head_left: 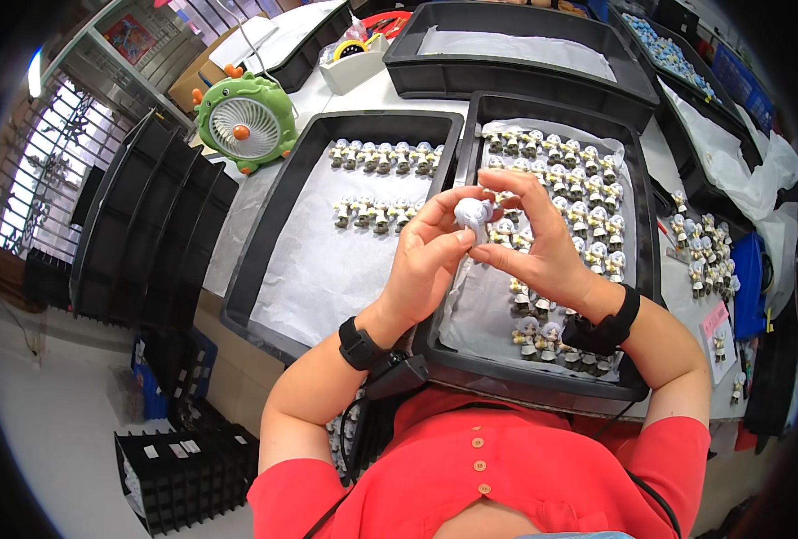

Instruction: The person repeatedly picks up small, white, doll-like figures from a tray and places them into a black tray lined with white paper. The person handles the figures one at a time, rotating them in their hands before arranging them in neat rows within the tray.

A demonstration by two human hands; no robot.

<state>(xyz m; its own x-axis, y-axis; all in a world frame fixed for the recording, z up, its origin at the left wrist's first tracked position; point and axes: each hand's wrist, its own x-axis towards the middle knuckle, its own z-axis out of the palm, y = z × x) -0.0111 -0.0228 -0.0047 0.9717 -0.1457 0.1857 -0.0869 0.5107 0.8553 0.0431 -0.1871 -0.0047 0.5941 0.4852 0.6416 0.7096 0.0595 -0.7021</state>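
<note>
Both hands are meeting above the near end of the right-hand tray (637, 269). The left hand (426, 260) is pinching a small white-haired figurine (474, 216) between thumb and fingertips, and the right hand (543, 242) is closing on the same figurine from the other side, its fingers arching over the top.

The figurine is looking light, rigid and smooth, probably moulded plastic, with thin painted parts that could scuff or snap; gripping it by the rounded head or the thicker body seems safest.

Beneath and beyond the right hand, rows of figurines (579, 211) are standing on white sheet lining in the black tray. Left of the left hand, a second black tray (264, 242) is holding two short rows. A green fan (244, 121) is standing farther left on the crowded worktable.
</note>
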